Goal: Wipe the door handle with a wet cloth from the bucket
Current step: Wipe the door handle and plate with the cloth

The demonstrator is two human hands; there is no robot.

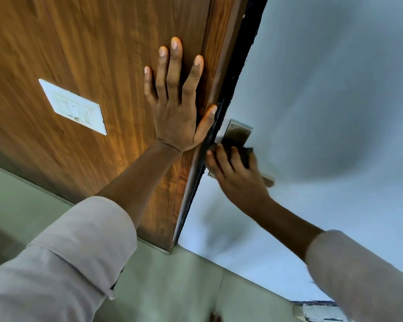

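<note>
A metal door handle [239,133] with a screwed back plate sits on the pale grey-blue door [323,101], close to its edge. My right hand [237,177] presses a dark cloth [246,156] against the lower part of the plate, and the lever's tip [268,180] sticks out past my knuckles. Most of the cloth is hidden under my fingers. My left hand [176,103] lies flat with fingers spread on the brown wooden panel [91,54], its thumb at the door's dark edge. No bucket is in view.
A white switch plate [73,106] is mounted on the wooden panel left of my left hand. A dark gap [237,66] runs between panel and door. Pale greenish floor [172,287] lies below, with a light object [321,312] at the bottom right.
</note>
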